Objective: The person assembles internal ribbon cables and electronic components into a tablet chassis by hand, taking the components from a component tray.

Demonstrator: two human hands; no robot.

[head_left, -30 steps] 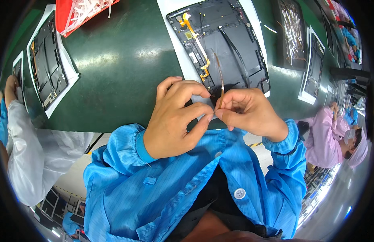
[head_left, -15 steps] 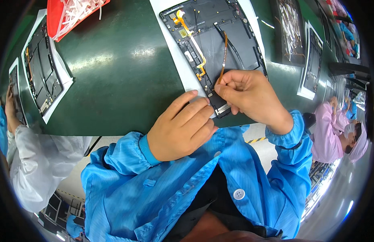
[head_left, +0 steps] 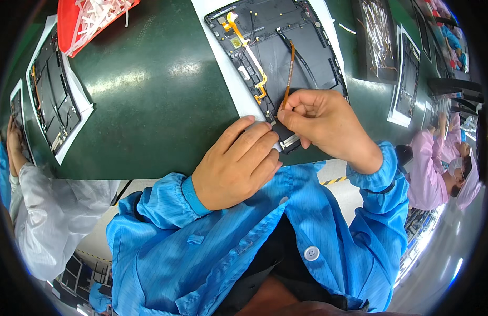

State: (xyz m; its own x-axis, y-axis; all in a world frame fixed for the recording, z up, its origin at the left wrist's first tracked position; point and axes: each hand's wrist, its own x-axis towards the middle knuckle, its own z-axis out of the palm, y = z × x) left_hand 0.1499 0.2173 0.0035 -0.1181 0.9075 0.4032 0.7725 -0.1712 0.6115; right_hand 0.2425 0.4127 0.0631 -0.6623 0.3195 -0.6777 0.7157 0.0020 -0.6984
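A black tablet housing [head_left: 270, 47] lies on white paper in front of me, its inner side up. My right hand [head_left: 331, 121] pinches the lower end of a thin brown flex cable [head_left: 289, 73] between thumb and fingers, low over the near part of the housing. The cable's far end rises toward the housing's middle, beside a black cable [head_left: 307, 66]. A yellow-and-white flex cable [head_left: 254, 60] runs along the left side. My left hand [head_left: 236, 163] lies with fingers stretched out, tips at the near left corner of the housing. The right fingertips hide the cable's near end.
A red bin [head_left: 70, 31] of white strips stands at the far left. Another housing [head_left: 54, 95] lies on paper to the left, near a co-worker's hand [head_left: 15, 142]. On the right are a dark tray [head_left: 365, 47] of shiny strips and another housing [head_left: 408, 76].
The housing appears shifted very slightly left in view. My right hand still pinches the brown cable, which leans a little differently; my left hand has barely moved.
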